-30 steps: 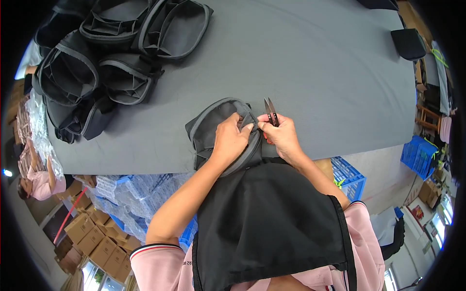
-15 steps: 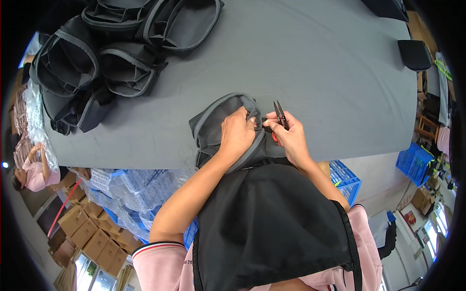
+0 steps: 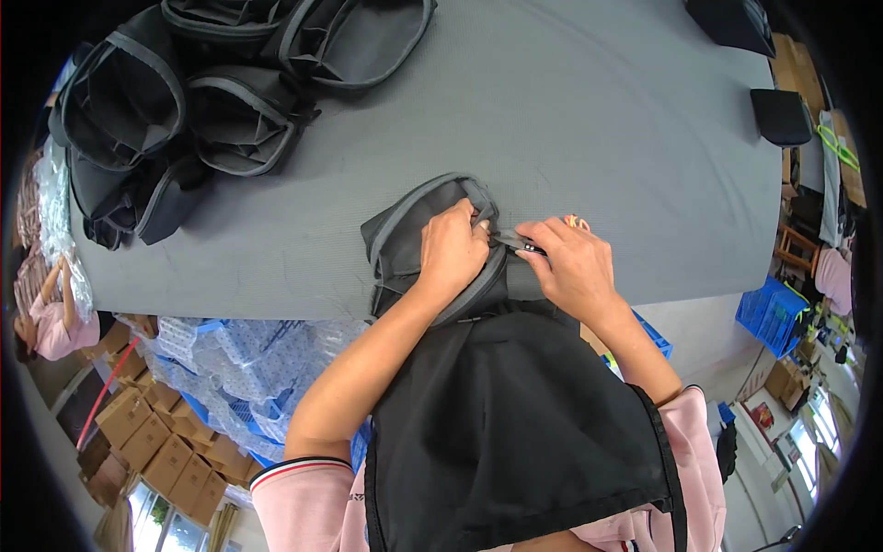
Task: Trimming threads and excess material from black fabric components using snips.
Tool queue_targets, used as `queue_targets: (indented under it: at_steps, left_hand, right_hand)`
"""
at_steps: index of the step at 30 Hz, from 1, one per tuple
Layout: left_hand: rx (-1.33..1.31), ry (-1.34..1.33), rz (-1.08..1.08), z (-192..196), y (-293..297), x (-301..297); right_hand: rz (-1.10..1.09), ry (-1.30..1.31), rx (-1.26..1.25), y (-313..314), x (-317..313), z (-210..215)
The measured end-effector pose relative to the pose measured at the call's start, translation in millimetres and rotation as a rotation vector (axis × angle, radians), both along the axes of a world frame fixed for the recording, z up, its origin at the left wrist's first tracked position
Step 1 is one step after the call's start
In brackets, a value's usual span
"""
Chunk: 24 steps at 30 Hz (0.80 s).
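Observation:
A dark grey zippered pouch [image 3: 402, 241] lies tilted on the near edge of the table, its mouth spread wide. My left hand [image 3: 451, 253] reaches into that mouth and is closed on the right rim, fingers and thumb pinching the fabric. In my right hand [image 3: 579, 271] is a pair of thread snips [image 3: 530, 247], gripped with the blades toward the left. Their tips meet the pouch's rim right beside my left fingertips. The orange handle loop shows behind my right fingers. Whatever lies between the blades is too small to make out.
Several similar open pouches [image 3: 244, 124] are heaped at the far left of the grey table [image 3: 589, 120]. Two black pieces, one a flat pad [image 3: 780, 117], lie at the right edge. Blue crates [image 3: 771, 313] and cardboard boxes [image 3: 166, 460] stand below. Another person [image 3: 60, 317] is at the left.
My right hand has turned the snips from pointing away to pointing left and brought their tips to the pouch's rim. My left hand keeps its pinch there.

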State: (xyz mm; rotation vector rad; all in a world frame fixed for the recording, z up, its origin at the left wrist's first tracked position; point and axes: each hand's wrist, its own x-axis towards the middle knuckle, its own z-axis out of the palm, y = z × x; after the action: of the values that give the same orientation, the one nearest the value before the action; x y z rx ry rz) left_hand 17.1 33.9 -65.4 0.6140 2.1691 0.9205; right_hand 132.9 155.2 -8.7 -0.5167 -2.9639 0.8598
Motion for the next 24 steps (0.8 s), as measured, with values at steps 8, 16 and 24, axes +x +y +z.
queue_targets:
  at_steps: [8, 16, 24]
  left_hand:
    - [-0.017, -0.120, 0.055, 5.3, -0.7, -0.4]
    - [-0.034, -0.096, -0.024, 8.5, -2.5, 0.3]
    - [-0.190, -0.176, -0.004, 33.1, 2.6, -1.3]
  right_hand:
    - [-0.209, 0.063, -0.479, 6.6, -0.2, -3.1]
    - [-0.327, -0.218, -0.813, 11.0, -48.2, -43.7]
    - [-0.238, 0.232, -0.289, -18.9, -41.6, -47.6]
